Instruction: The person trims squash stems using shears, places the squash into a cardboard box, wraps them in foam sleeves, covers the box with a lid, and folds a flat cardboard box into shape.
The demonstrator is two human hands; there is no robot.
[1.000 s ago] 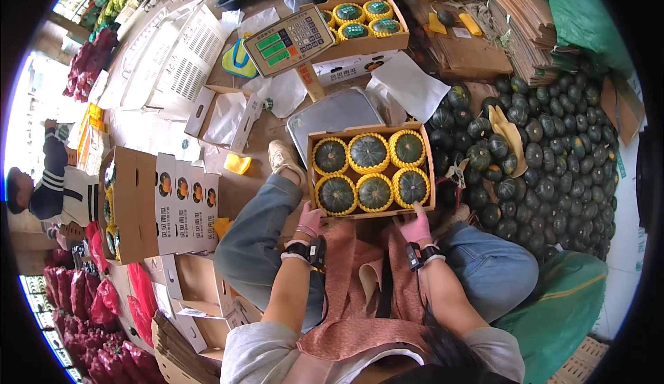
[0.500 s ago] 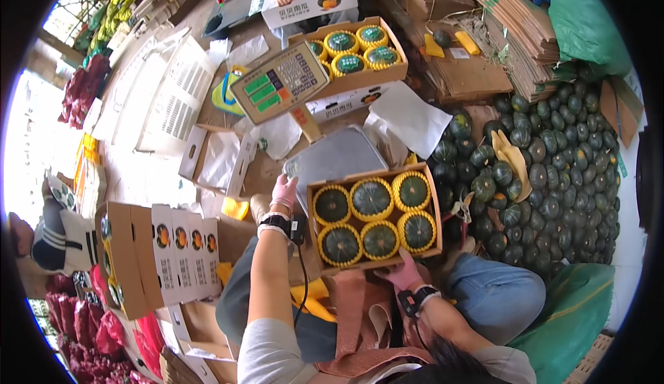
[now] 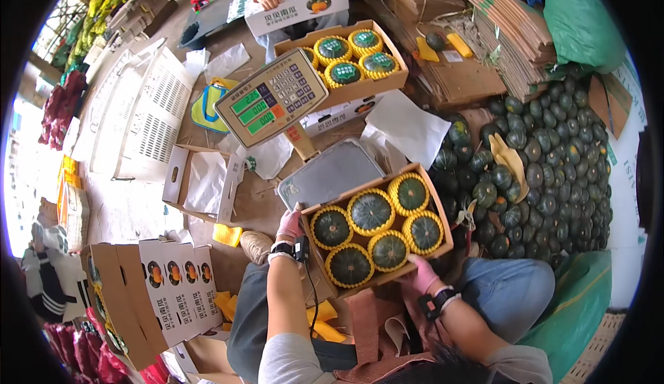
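Open-top brown cardboard box (image 3: 377,279), rectangular, holding six round dark-green pumpkins (image 3: 371,211) with pale ribbing, two rows of three, each sitting in a yellow foam-net collar (image 3: 365,235). Pumpkins are stem-or-blossom face up, no gap left for more. Box sits skewed, right end angled away from the wearer, at the near edge of the grey scale platform (image 3: 332,173); contact unclear.

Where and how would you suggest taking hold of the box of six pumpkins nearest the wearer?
I'd grip the box by its two short walls, coming from left and right at once: the pumpkins nearly fill its open top, leaving mainly the outside walls to hold.
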